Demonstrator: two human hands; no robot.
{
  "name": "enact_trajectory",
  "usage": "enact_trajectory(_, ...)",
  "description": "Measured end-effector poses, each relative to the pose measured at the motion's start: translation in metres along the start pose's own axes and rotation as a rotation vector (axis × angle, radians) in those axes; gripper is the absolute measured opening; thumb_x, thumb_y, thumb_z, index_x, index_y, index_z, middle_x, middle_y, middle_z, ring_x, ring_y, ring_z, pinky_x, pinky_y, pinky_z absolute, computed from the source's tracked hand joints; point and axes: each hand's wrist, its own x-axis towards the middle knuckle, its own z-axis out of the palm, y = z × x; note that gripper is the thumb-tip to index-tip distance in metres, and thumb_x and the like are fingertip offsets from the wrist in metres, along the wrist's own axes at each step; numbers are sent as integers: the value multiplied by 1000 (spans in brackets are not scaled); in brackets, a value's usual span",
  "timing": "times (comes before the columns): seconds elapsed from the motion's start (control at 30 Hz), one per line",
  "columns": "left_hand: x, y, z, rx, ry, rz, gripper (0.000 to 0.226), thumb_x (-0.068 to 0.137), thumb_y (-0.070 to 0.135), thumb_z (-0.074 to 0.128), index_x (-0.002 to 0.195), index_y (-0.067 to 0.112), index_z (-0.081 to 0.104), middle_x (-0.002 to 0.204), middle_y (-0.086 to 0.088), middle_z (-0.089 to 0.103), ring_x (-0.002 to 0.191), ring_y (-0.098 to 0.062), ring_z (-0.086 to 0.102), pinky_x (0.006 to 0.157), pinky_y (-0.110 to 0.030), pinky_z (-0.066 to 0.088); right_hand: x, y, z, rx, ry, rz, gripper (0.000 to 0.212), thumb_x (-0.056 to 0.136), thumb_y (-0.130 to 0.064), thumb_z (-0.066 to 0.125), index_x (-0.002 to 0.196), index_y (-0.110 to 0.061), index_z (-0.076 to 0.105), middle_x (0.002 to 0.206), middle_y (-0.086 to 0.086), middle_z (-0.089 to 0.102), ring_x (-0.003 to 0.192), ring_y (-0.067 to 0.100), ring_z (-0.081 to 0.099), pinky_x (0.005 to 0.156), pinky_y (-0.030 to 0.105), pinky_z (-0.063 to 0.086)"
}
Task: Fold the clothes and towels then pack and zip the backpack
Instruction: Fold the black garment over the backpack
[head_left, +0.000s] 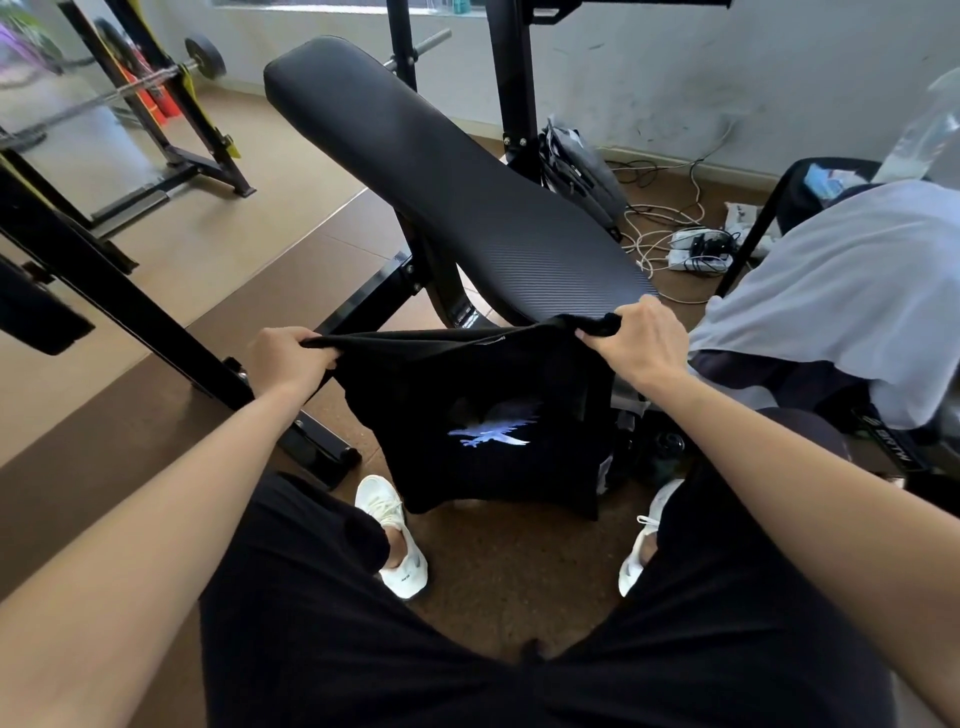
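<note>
So both hands, left hand (288, 356) and right hand (641, 343), grip the black t-shirt's (483, 415) top edge, the rest hanging below them.

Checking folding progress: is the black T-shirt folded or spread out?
Spread out, not folded: the black T-shirt hangs stretched between the left hand and right hand, each gripping a top corner, its bird print showing.

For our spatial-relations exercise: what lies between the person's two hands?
The head view shows the top edge of the black T-shirt, stretched from left hand to right hand, both gripping it.
</note>
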Motion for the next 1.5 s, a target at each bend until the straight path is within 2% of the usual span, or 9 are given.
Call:
enact_trajectory(0.13, 5, 6, 2, -126, -101, 30, 11, 94, 23, 63, 92, 14, 70, 103, -11, 68, 98, -31, 63, 85, -41, 50, 2, 0, -9, 301, -101, 4, 51, 82, -46, 81, 53, -21, 48, 61, -2, 51, 62, 16, 51, 55, 27, 35)
enact_trajectory(0.2, 2, 15, 3, -347, -143, -52, 10, 99, 21, 57, 95, 17, 65, 102, -6, 65, 99, -26, 61, 86, -38, 46, 1, -1, -9, 516, -123, 30, 47, 78, -37, 87, 54, -16, 52, 53, -6, 53, 51, 3, 48, 51, 17, 36)
enact_trajectory(0.27, 0, 21, 3, -531, -172, -113, 11, 98, 22, 62, 90, 23, 69, 90, 3, 72, 92, -21, 66, 87, -39, 52, 3, 0, -8, 625, -90, 55, 44, 73, -38, 89, 61, -7, 60, 60, 0, 62, 57, 5, 52, 57, 27, 42)
enact_trajectory(0.47, 7, 14, 18, -213, -232, -118, 38, 78, 52, 76, 95, 18, 76, 96, -6, 76, 96, -31, 72, 91, -47, 57, 1, -7, -6, 209, -22, 11, 35, 83, -38, 80, 66, -13, 61, 64, 2, 57, 77, 28, 61, 66, 28, 34)
enact_trajectory(0.73, -8, 40, 31, -270, -315, -292, 54, 79, 45, 78, 121, 11, 69, 116, -8, 70, 101, -29, 67, 83, -40, 60, -3, -20, 2, 342, 9, 181, 31, 83, -41, 76, 75, -11, 72, 70, 1, 61, 90, 29, 64, 73, 28, 39)
enact_trajectory(0.9, -28, 55, 39, -352, -372, -268, 24, 89, 33, 77, 91, 10, 69, 93, -9, 67, 74, -23, 60, 61, -31, 46, -8, -32, 5, 451, 20, 253, 37, 79, -44, 77, 58, -20, 60, 74, 5, 68, 88, 29, 66, 73, 31, 46)
enact_trajectory(1.17, -72, 87, 46, -418, -479, -210, 34, 95, 32, 71, 71, 7, 65, 66, -11, 60, 54, -25, 59, 39, -17, 34, -38, -67, 9, 534, 4, 115, 43, 80, -51, 77, 54, -21, 58, 56, -5, 59, 70, 21, 64, 70, 42, 54)
enact_trajectory(1.3, -92, 103, 54, -473, -650, -166, 33, 101, 33, 64, 81, 8, 71, 70, -9, 71, 50, -20, 69, 58, -25, 53, -60, -85, 16, 828, -226, -21, 27, 90, -44, 72, 91, -18, 82, 81, -3, 78, 83, 16, 76, 83, 44, 60)
enact_trajectory(1.5, -103, 97, 56, -537, -828, -180, 24, 104, 26, 55, 95, 11, 72, 78, -8, 76, 67, -16, 73, 60, -23, 57, -79, -72, 13, 885, -482, -238, 37, 83, -23, 84, 118, -17, 71, 107, -6, 75, 102, 3, 69, 90, 22, 53)
